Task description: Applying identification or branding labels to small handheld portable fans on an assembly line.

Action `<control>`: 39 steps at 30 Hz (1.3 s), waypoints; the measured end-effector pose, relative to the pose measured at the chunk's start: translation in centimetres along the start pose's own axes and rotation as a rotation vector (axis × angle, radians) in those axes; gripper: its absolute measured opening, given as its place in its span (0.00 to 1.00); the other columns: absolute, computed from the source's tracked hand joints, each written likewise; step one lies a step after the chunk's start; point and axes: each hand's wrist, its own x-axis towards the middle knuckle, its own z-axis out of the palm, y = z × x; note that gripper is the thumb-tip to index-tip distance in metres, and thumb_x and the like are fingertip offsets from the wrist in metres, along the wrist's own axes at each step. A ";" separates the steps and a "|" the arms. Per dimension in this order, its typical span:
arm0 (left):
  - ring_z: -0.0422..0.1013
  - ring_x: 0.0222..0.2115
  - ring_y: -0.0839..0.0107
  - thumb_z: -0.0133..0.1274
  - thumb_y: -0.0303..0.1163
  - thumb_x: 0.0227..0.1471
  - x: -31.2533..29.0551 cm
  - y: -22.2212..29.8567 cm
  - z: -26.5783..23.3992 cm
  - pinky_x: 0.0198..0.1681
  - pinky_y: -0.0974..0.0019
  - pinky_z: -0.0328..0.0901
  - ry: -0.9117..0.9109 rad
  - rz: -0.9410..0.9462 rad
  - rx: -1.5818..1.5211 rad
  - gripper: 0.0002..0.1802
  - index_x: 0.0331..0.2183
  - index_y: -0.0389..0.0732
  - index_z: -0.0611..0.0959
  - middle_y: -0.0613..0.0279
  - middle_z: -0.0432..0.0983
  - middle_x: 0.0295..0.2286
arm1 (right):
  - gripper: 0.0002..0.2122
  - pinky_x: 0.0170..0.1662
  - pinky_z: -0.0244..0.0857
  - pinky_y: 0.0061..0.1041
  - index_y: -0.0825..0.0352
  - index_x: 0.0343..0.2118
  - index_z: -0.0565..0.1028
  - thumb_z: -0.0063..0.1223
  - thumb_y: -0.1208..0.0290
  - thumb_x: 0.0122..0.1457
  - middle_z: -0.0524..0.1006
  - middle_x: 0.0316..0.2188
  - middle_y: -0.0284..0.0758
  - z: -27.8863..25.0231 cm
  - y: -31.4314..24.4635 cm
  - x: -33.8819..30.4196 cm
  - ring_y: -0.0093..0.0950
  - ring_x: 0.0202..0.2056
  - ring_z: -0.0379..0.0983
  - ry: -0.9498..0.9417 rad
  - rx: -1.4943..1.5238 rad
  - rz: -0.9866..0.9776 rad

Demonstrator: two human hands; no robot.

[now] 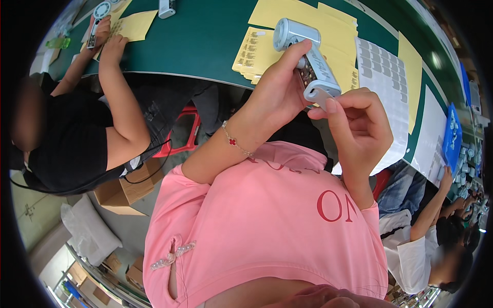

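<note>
My left hand (280, 92) grips a small silver-grey camera-like device (307, 61) with a round lens barrel at its far end, held above my lap. My right hand (359, 126) pinches the device's near end with thumb and forefinger, pressing on its rounded corner. A thin bracelet with a red charm (235, 140) sits on my left wrist. I wear a pink top.
A green worktable (205, 36) carries yellow sticker sheets (257, 51) and white label sheets (385, 77). At the left a person in black works on a similar device (93, 31). Another person sits at the right near a blue tray (452, 133). Cardboard boxes (128, 190) lie on the floor.
</note>
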 end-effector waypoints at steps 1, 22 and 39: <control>0.69 0.37 0.69 0.48 0.44 0.51 0.0 -0.1 0.0 0.32 0.65 0.68 0.005 -0.001 -0.006 0.25 0.46 0.38 0.66 0.57 0.69 0.37 | 0.04 0.33 0.71 0.16 0.75 0.27 0.69 0.52 0.85 0.50 0.73 0.26 0.36 0.0 0.2 -0.1 0.23 0.28 0.75 0.000 0.008 -0.011; 0.69 0.36 0.69 0.48 0.44 0.52 0.0 -0.3 -0.1 0.31 0.65 0.68 0.003 0.019 -0.012 0.24 0.45 0.38 0.66 0.57 0.69 0.36 | 0.03 0.31 0.70 0.15 0.74 0.26 0.69 0.52 0.84 0.51 0.73 0.25 0.36 0.1 0.2 -0.1 0.22 0.27 0.75 0.008 -0.010 -0.022; 0.68 0.35 0.71 0.46 0.41 0.53 0.1 -0.3 -0.8 0.35 0.67 0.66 0.098 0.243 0.031 0.19 0.41 0.37 0.68 0.60 0.69 0.34 | 0.06 0.30 0.70 0.14 0.73 0.30 0.73 0.56 0.83 0.47 0.74 0.28 0.35 0.2 0.1 -0.2 0.21 0.29 0.74 0.048 -0.216 0.029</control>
